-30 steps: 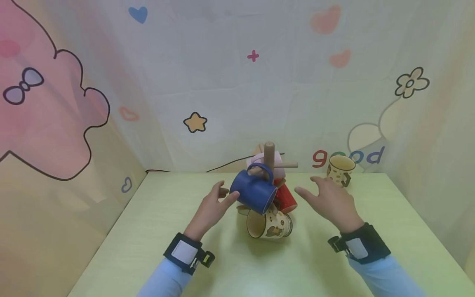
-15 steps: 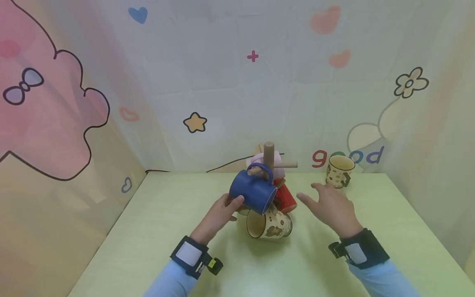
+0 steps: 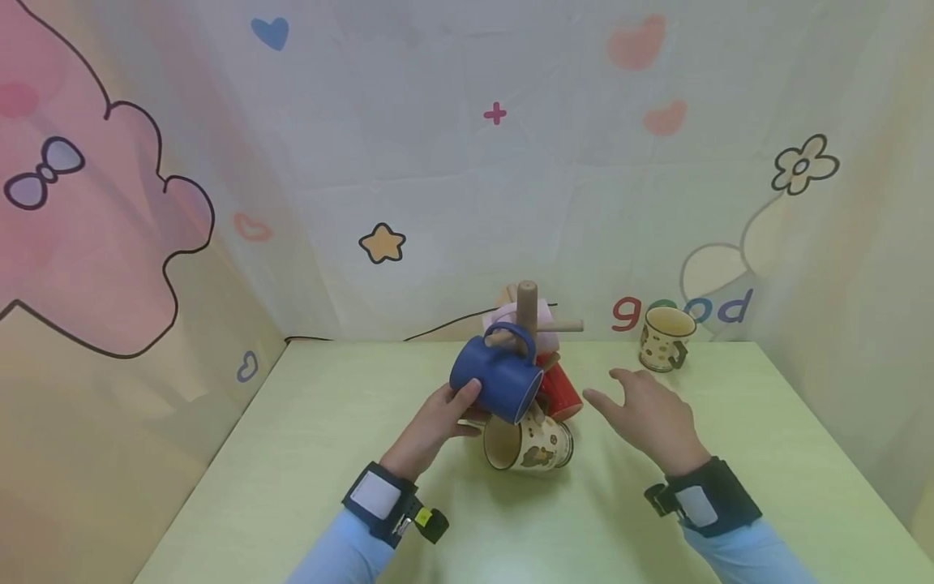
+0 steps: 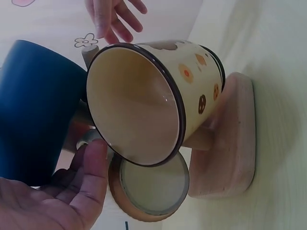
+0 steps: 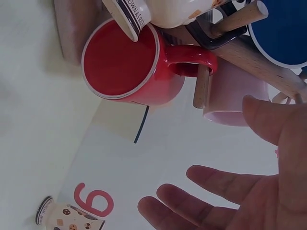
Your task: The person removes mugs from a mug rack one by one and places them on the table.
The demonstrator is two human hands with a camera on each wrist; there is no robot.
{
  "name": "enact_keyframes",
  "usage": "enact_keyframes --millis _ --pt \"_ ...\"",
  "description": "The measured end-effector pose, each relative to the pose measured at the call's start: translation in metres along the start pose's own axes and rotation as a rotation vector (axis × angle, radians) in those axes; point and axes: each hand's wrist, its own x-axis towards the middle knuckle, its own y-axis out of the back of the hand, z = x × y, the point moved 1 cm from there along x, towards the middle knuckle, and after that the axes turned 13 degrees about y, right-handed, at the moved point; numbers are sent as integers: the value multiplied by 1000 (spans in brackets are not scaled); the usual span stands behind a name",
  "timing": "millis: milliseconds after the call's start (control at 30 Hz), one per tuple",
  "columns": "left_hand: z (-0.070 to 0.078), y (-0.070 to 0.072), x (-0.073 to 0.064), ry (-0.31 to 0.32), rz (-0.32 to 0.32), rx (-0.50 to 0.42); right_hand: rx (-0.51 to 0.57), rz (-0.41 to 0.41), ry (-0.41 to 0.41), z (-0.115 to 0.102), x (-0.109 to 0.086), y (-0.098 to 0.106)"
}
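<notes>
A blue mug (image 3: pixel 496 377) hangs by its handle on a peg of a wooden mug tree (image 3: pixel 527 312). My left hand (image 3: pixel 438 422) holds the mug's body, thumb on its near side and fingers beneath. Below it hangs a cream patterned mug (image 3: pixel 546 448), its mouth facing left. In the left wrist view another mug (image 4: pixel 148 189) shows beyond the cream one. My right hand (image 3: pixel 649 422) hovers right of the tree, fingers spread and holding nothing. Nearest to it are a red mug (image 5: pixel 124 62) and a pink mug (image 5: pixel 235 93), both hanging on the tree.
Another cream patterned mug (image 3: pixel 667 345) stands upright at the back right of the pale green table (image 3: pixel 336 389). One bare peg (image 3: pixel 560 326) points right from the tree. A printed curtain (image 3: pixel 438 186) closes off the back.
My left hand has moved right, onto the blue mug, and its fingers have gone under it. My right hand has lowered slightly. The mugs hang where they were.
</notes>
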Motion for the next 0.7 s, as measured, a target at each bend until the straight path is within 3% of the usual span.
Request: enact_keyframes --millis 700 --pt "5 -2 2 17 -65 -211 -8 -4 -12 3 0 -7"
